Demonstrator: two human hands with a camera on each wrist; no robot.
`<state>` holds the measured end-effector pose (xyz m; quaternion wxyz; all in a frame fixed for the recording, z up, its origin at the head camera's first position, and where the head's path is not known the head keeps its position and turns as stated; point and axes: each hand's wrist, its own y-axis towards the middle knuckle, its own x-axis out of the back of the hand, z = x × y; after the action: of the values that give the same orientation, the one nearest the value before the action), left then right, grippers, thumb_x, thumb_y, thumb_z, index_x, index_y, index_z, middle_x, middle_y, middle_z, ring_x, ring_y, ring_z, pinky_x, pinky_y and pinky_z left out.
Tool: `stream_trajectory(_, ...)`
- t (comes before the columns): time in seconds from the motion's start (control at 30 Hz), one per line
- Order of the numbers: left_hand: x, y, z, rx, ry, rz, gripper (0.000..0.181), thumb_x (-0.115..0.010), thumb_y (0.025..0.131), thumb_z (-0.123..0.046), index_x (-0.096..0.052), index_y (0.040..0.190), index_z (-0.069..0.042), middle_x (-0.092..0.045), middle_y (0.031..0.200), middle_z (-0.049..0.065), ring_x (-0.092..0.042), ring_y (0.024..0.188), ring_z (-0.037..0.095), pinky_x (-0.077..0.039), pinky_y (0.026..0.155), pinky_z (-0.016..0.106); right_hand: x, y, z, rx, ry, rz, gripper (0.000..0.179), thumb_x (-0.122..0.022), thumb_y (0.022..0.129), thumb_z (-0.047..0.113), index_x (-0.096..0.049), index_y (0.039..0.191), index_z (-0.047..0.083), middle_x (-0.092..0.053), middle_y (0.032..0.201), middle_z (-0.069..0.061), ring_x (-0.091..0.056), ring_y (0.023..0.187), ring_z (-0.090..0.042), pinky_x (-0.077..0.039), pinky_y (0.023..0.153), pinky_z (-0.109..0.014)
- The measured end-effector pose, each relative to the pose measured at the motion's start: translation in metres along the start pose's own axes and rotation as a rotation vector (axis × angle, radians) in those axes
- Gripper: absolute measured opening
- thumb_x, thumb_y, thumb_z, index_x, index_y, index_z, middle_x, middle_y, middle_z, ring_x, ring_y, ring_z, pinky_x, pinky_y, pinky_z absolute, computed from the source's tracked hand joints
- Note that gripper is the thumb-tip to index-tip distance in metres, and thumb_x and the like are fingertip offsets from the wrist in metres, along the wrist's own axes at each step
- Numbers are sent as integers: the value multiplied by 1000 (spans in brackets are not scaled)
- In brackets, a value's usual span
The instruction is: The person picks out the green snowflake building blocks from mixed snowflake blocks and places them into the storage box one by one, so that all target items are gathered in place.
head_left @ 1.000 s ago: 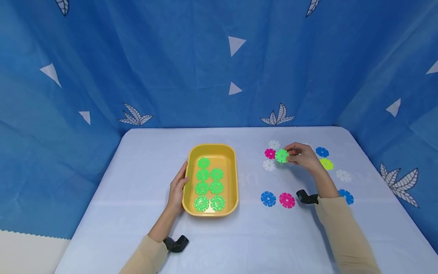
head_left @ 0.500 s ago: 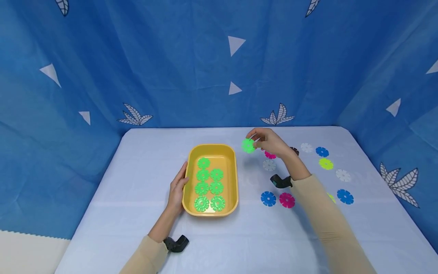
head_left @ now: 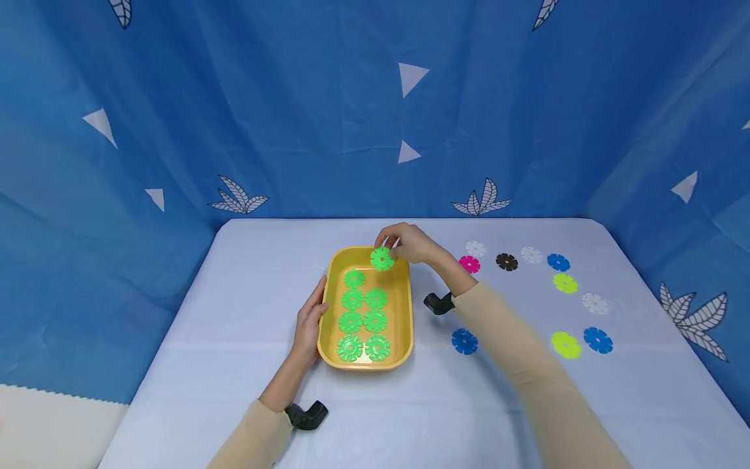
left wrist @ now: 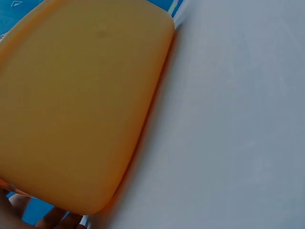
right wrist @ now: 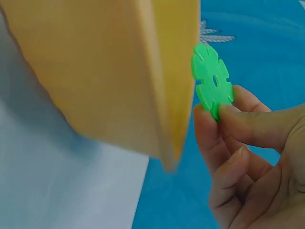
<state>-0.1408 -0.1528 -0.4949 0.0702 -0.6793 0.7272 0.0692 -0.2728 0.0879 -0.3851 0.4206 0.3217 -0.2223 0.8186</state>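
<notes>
In the head view, a yellow plastic tray (head_left: pixel 397 316) stands on the table with several green notched discs (head_left: pixel 376 299) lying in two columns inside. My left hand (head_left: pixel 306 329) grips the tray's left side, the thumb at the rim; the left wrist view shows the tray's outer wall (left wrist: pixel 86 105). Between thumb and fingers, my right hand (head_left: pixel 413 243) pinches another green notched disc (head_left: pixel 382 260) above the tray's far end. In the right wrist view this disc (right wrist: pixel 206 67) is tilted, close to the tray's edge and apart from it.
Loose discs lie on the white tablecloth to the right: pink (head_left: pixel 469 264), brown (head_left: pixel 506 262), blue (head_left: pixel 465 341), yellow-green (head_left: pixel 566 345) and white (head_left: pixel 595 303). My right sleeve (head_left: pixel 515 365) passes over that area. A blue curtain (head_left: pixel 328 130) stands behind the table.
My right hand has carried the green disc leftward, from over the loose discs to above the tray's far end. My left hand keeps its hold on the tray. The head view has shifted slightly.
</notes>
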Motion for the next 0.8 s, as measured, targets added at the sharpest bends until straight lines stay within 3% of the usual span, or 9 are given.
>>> stream_trajectory(0.2, 0, 0, -1, 3, 7, 6, 57, -33, 102, -8, -22, 157, -15, -13, 165, 0, -8, 152, 18, -22, 117, 16, -17, 8, 3, -19, -133, 1, 38, -56, 85, -12, -75, 104, 14, -70, 100, -9, -63, 86, -23, -46, 60, -24)
stream_trajectory(0.4, 0, -2, 0, 13, -7, 12, 57, -32, 102, -8, -22, 157, -16, -13, 165, -2, -8, 152, 15, -19, 121, 22, -33, 11, 2, 33, -269, 8, 36, -58, 86, -11, -76, 105, 14, -71, 96, -7, -61, 83, -20, -46, 63, -23)
stream_trajectory(0.53, -1, -3, 0, 25, -16, 3, 57, -32, 102, -8, -23, 157, -18, -14, 165, -4, -9, 152, 13, -20, 119, 19, -40, 12, -1, 70, -300, 19, 37, -54, 86, -11, -75, 107, 12, -70, 95, -6, -59, 80, -19, -44, 65, -24)
stream_trajectory(0.8, -1, -2, -1, 26, -4, -5, 57, -33, 101, -9, -25, 157, -20, -17, 164, -7, -11, 151, 10, -22, 118, 16, -43, 13, -3, 108, -363, -10, 32, -60, 87, -9, -76, 106, 11, -73, 99, -8, -65, 86, -20, -52, 70, -25)
